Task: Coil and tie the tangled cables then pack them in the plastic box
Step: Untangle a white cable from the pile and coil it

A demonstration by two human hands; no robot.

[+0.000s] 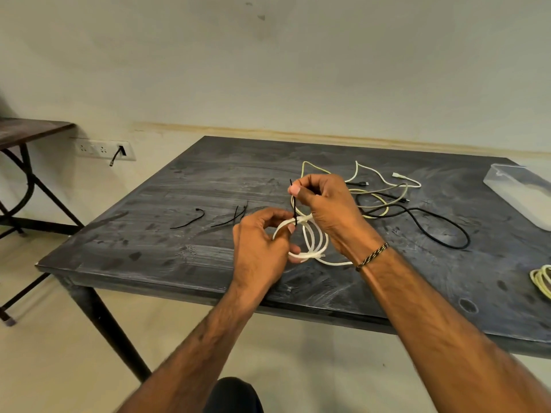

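Two hands at work above the dark table (179, 234): left hand (262, 245) gripping the coiled white cable (313, 239), right hand (325, 204) pinching the black zip tie (294, 205), upright, wrapped around the coil between them.

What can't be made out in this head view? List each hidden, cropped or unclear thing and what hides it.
- Black zip tie: its head and whether it is cinched, hidden by the left hand and right hand.
- White cable coil: its right side, behind the right wrist.
- Yellow coil: cut off by the right edge.
- Plastic box: cropped at the right edge; contents unclear through its cloudy wall.
- Loose cables: plug types too small to tell.
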